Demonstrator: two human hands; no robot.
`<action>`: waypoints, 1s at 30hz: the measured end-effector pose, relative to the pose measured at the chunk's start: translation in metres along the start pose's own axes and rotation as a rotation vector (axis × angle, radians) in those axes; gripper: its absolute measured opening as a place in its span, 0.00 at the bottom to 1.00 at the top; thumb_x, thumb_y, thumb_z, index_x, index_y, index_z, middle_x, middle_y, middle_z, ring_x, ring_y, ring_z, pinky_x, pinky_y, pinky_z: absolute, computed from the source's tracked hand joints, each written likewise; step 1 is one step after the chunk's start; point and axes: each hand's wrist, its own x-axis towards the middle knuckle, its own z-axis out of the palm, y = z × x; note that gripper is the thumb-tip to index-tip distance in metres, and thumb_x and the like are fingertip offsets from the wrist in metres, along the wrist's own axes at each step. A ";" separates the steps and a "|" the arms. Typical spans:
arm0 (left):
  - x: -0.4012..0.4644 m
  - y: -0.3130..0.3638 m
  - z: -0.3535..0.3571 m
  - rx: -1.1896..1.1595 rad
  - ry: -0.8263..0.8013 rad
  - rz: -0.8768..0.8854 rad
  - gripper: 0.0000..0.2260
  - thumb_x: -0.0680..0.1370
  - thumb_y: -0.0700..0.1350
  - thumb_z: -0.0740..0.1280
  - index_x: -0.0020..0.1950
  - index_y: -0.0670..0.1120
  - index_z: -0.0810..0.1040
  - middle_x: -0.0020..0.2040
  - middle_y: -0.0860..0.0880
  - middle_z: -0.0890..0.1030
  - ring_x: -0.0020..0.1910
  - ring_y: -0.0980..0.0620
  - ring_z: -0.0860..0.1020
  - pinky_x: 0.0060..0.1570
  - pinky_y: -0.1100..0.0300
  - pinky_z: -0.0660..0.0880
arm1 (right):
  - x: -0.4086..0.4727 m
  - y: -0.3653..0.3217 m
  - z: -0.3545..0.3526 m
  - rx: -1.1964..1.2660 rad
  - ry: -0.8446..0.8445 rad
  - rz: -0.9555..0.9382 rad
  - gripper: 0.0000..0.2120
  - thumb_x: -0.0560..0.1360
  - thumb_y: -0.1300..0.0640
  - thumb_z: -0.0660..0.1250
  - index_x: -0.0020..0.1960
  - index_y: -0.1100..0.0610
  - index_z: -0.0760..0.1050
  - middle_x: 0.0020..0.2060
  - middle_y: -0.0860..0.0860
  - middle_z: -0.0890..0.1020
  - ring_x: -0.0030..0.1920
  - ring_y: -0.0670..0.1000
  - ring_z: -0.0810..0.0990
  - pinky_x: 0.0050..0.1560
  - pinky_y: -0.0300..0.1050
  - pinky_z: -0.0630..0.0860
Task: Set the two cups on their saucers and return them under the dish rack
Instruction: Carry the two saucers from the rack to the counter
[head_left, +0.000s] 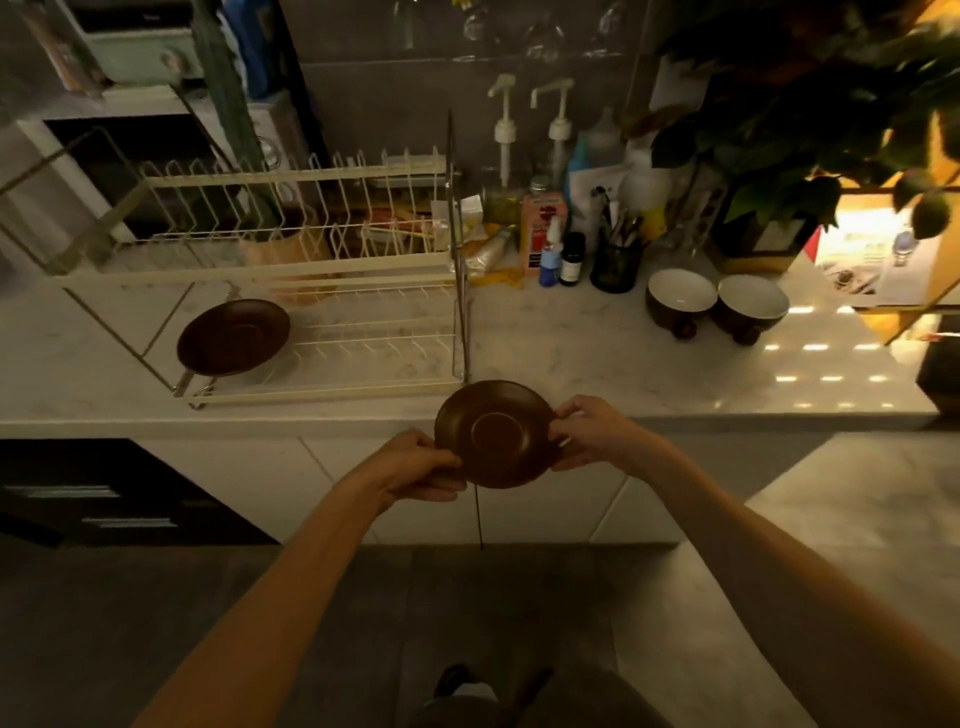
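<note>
A brown saucer (496, 434) is held level in front of the counter's edge, my left hand (423, 467) gripping its left rim and my right hand (589, 431) its right rim. A second brown saucer (232, 336) lies on the counter under the cream wire dish rack (311, 270), at its left end. Two dark cups with white insides, one (680, 301) beside the other (752, 306), stand side by side on the counter to the right, well apart from both saucers.
The marble counter (571, 353) carries pump bottles (506, 135), small bottles, a carton and a mesh pen holder (616, 262) behind the cups. A leafy plant (810, 104) hangs over the right side. Dark drawers (104, 493) sit below at the left.
</note>
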 end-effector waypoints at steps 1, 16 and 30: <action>0.005 0.006 0.008 -0.005 0.003 0.005 0.05 0.77 0.38 0.68 0.50 0.42 0.73 0.39 0.42 0.85 0.38 0.49 0.85 0.39 0.56 0.84 | 0.003 0.003 -0.009 0.020 0.028 0.009 0.07 0.75 0.67 0.68 0.50 0.59 0.73 0.45 0.60 0.81 0.39 0.56 0.85 0.39 0.49 0.85; 0.092 0.077 0.092 -0.264 0.259 0.081 0.09 0.80 0.38 0.63 0.59 0.44 0.69 0.55 0.39 0.78 0.42 0.46 0.81 0.41 0.50 0.82 | 0.063 0.002 -0.074 0.305 0.312 -0.044 0.10 0.74 0.69 0.67 0.51 0.59 0.71 0.52 0.63 0.79 0.44 0.59 0.84 0.31 0.48 0.83; 0.147 0.101 0.086 -0.235 0.311 0.015 0.17 0.78 0.36 0.64 0.67 0.41 0.71 0.59 0.37 0.79 0.47 0.41 0.82 0.30 0.56 0.81 | 0.126 -0.011 -0.072 0.349 0.332 0.029 0.16 0.78 0.70 0.63 0.64 0.63 0.68 0.55 0.60 0.74 0.41 0.54 0.81 0.25 0.41 0.80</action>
